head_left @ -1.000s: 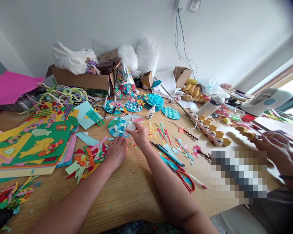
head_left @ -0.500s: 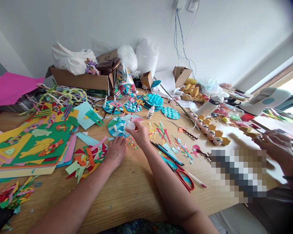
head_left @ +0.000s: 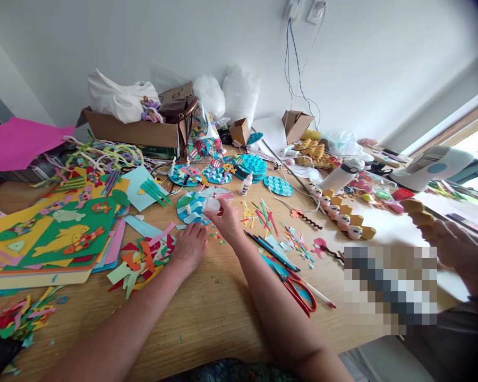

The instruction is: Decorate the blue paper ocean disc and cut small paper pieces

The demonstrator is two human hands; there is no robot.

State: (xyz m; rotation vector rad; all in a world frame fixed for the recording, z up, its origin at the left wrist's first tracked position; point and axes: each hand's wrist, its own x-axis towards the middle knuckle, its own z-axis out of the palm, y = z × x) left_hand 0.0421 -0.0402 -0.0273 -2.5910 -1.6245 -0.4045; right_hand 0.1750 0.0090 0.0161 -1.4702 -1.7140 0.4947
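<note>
My right hand pinches a small white round piece over the right side of a blue disc with pale wavy strips and a green shape. My left hand lies on the table at the disc's near edge, fingers together and stretched out, palm down. Just behind the disc is a spotted paper fish. A small white bottle stands upright behind my right hand. Coloured paper scraps lie to the left of my left hand.
Red-handled scissors and pens lie right of my right forearm. Decorated blue discs are stacked behind. On the left are layered coloured papers. At the right, another person's hand holds a yellow carton strip.
The other person's hand has moved, and more of the yellow carton strip shows. My own hands have hardly moved.
</note>
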